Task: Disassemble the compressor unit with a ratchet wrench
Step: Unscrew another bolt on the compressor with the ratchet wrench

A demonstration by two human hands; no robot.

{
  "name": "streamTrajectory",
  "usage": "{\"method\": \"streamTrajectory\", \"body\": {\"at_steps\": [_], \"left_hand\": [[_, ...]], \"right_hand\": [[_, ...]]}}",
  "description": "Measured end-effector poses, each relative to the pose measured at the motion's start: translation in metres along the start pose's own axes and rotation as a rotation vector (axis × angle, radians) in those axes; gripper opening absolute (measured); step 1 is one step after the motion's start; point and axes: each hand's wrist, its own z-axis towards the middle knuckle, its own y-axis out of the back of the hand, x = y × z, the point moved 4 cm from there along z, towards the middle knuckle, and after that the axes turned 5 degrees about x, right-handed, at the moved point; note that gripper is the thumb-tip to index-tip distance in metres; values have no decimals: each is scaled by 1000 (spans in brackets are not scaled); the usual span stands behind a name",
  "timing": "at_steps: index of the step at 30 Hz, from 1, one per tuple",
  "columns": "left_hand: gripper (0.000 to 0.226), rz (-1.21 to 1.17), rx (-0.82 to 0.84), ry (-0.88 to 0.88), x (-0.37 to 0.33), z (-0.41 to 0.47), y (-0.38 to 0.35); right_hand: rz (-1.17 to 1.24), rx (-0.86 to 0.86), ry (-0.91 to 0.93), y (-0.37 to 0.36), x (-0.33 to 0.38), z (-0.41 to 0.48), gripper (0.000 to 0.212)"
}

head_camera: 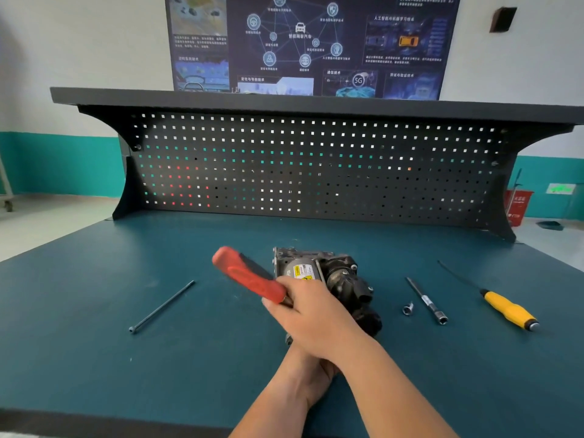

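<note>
The compressor unit [343,275], a dark metal body with a grey cylinder and a yellow label, lies in the middle of the blue-green workbench [110,368]. My right hand [313,317] reaches over it and grips the red-handled ratchet wrench [246,273]. The handle points up and to the left, and its head is hidden under my fingers. My left hand [303,374] lies under my right forearm at the near end of the compressor. Its fingers are hidden.
A long dark bolt [161,308] lies to the left of the unit. To the right lie a small socket [408,308], an extension bar [426,301] and a yellow-handled screwdriver [505,308]. A black pegboard [316,165] under a shelf closes off the back of the bench.
</note>
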Motion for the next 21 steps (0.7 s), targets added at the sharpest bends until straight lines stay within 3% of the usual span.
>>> {"method": "streamTrajectory", "body": {"at_steps": [2, 5, 7, 10, 21], "left_hand": [[19, 75, -38, 26, 0, 2, 4], [20, 122, -95, 52, 1, 2, 4], [18, 127, -123, 69, 1, 1, 3], [18, 135, -128, 76, 1, 0, 1], [17, 113, -144, 63, 13, -21, -6]], "right_hand": [[252, -301, -30, 14, -7, -9, 25], [1056, -889, -224, 36, -44, -33, 33], [1429, -1089, -333, 37, -67, -45, 35], [1607, -1093, -374, 30, -74, -52, 34], [1576, -1069, -341, 31, -63, -73, 36]]}}
